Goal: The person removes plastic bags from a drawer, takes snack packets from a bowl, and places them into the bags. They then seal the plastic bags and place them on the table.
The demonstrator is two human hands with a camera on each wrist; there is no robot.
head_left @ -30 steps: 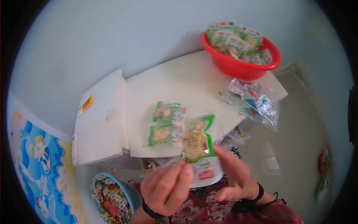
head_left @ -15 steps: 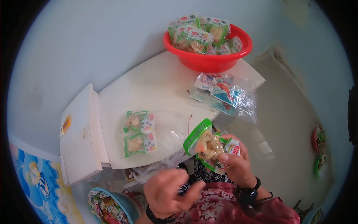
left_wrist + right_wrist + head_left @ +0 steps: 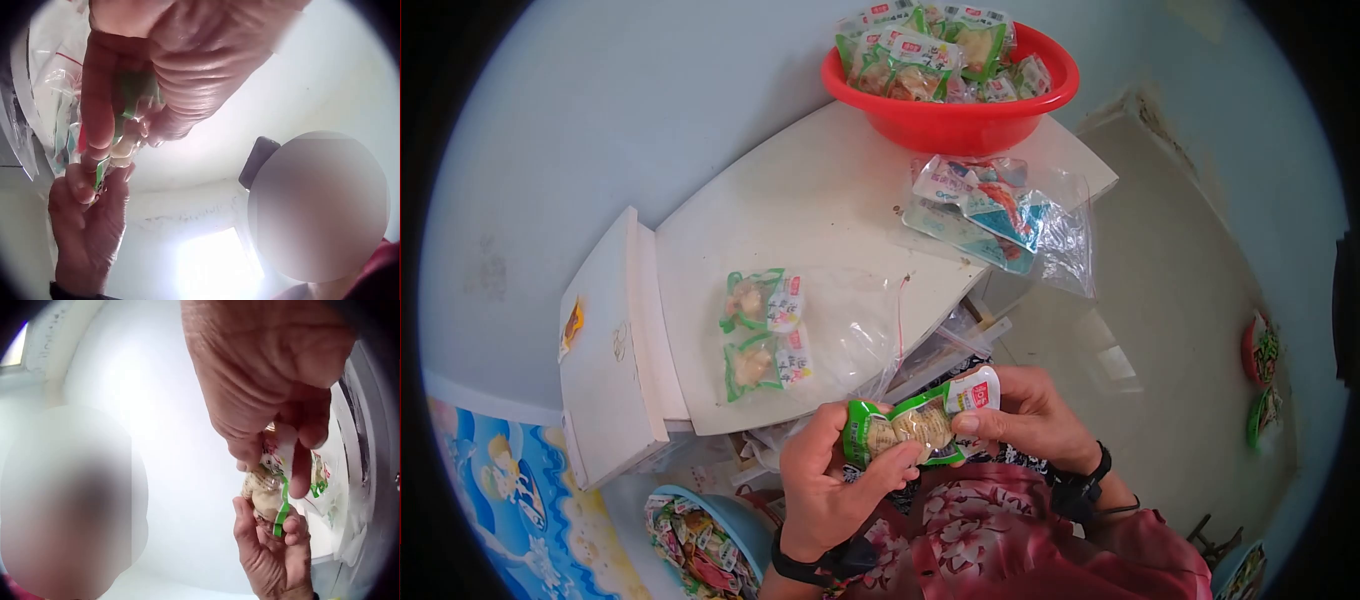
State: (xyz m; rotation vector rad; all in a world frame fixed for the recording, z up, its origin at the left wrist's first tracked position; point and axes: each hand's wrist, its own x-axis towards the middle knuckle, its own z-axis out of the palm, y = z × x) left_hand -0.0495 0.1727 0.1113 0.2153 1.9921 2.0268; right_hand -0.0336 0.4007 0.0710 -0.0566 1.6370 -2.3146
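A green-and-white snack packet point(image 3: 923, 428) with a clear window showing pale pieces of food is held level between both hands, in front of the lap. My left hand point(image 3: 832, 492) grips its green end, thumb across the front. At the white end with the red logo, my right hand point(image 3: 1040, 425) pinches it between thumb and fingers. The right wrist view shows the packet point(image 3: 269, 497) edge-on, with printing over the window. Two similar packets point(image 3: 750, 361) lie side by side on a clear plastic bag point(image 3: 850, 325) on the white table point(image 3: 820, 200).
A red basin point(image 3: 950, 120) heaped with the same packets stands at the table's back. Before it, a clear bag with blue-and-red printed packaging point(image 3: 1000, 215) hangs over the edge. A blue tub point(image 3: 735, 525) of wrappers is at lower left. A white box-like ledge point(image 3: 615, 350) borders the table's left.
The packet was upright in both hands, then in my right hand with my left hand away from it. Now my left hand holds its green end and it lies level, nearer the body.
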